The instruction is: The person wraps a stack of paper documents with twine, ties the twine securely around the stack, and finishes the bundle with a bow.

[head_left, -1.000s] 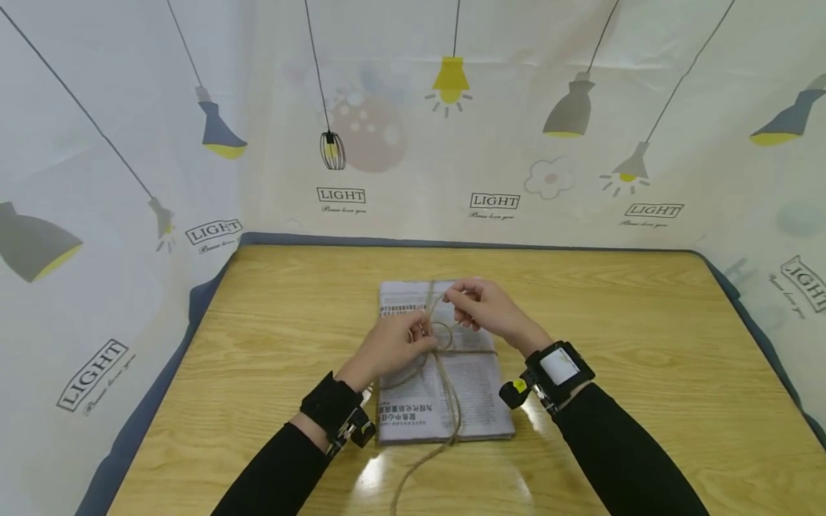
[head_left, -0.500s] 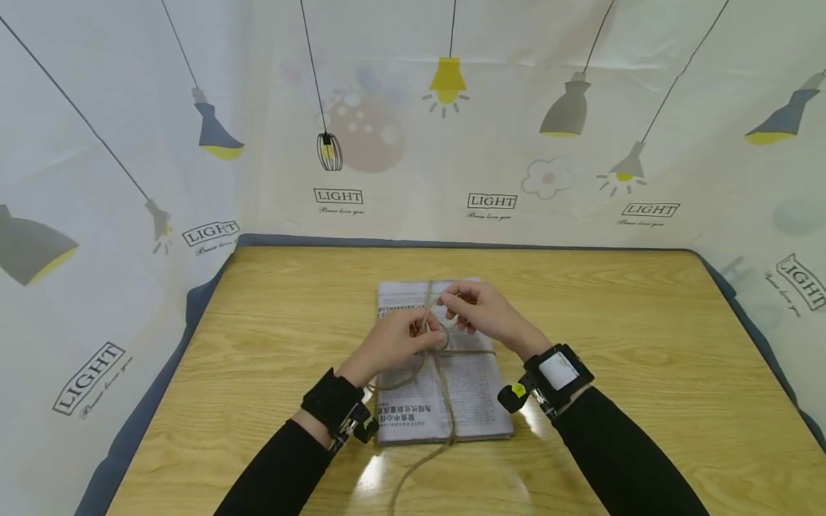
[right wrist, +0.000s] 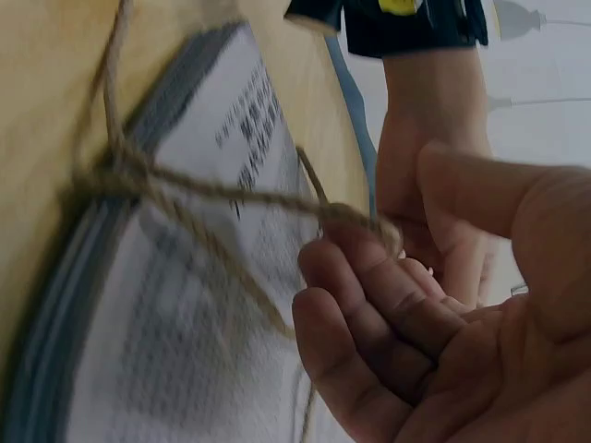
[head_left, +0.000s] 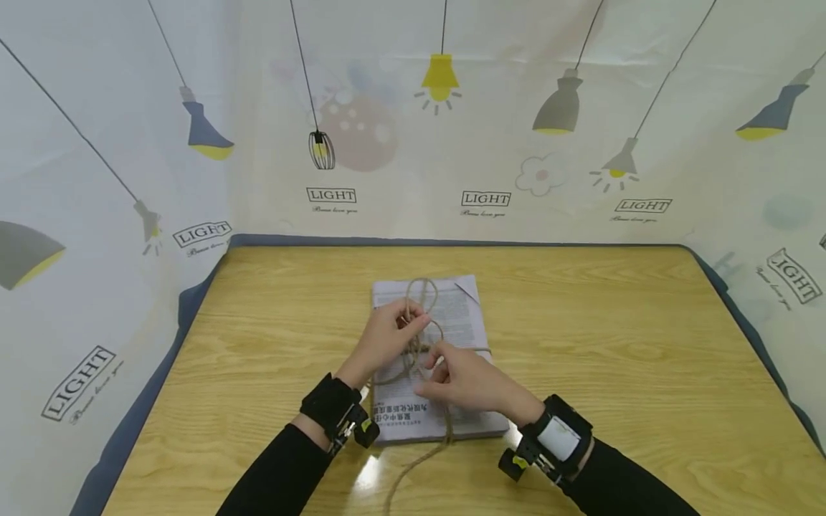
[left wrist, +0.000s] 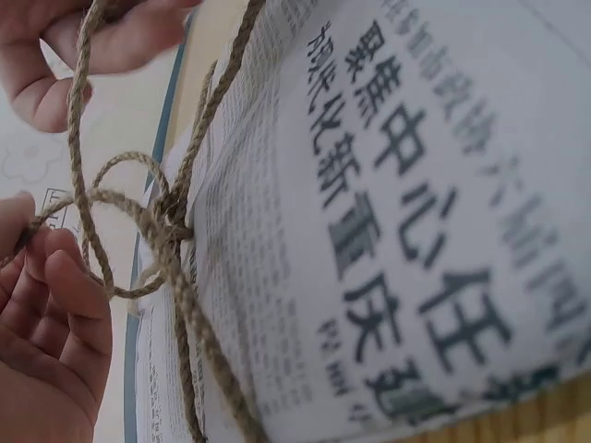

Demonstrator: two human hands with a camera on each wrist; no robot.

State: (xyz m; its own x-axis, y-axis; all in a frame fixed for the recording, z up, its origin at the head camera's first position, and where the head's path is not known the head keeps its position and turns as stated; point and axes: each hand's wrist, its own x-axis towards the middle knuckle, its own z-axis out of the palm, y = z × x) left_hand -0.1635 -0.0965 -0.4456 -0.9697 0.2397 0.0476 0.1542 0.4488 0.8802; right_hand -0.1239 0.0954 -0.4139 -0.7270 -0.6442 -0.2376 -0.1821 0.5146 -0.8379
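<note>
A stack of folded newspapers [head_left: 461, 319] lies on the table, with brown jute twine [head_left: 416, 466] crossed around it and a knot [left wrist: 171, 217] on top. My left hand [head_left: 390, 333] pinches the twine above the knot, and a loop stands beyond its fingers. Over the lower middle of the stack is my right hand [head_left: 474, 380], its fingers loosely bent and thumb apart. In the right wrist view a strand passes at the index fingertip of the right hand [right wrist: 443, 341]; I cannot tell whether they touch.
The wooden table [head_left: 613, 322] extends around the stack. A pale curtain [head_left: 413, 215] printed with lamps encloses its back and sides. One twine tail runs off the near edge of view. Each wrist wears a black strap with a small camera [head_left: 368, 430].
My right hand has left the far part of the stack and come toward me, below the knot. The left hand has moved slightly away and left, and a twine loop now shows beyond it.
</note>
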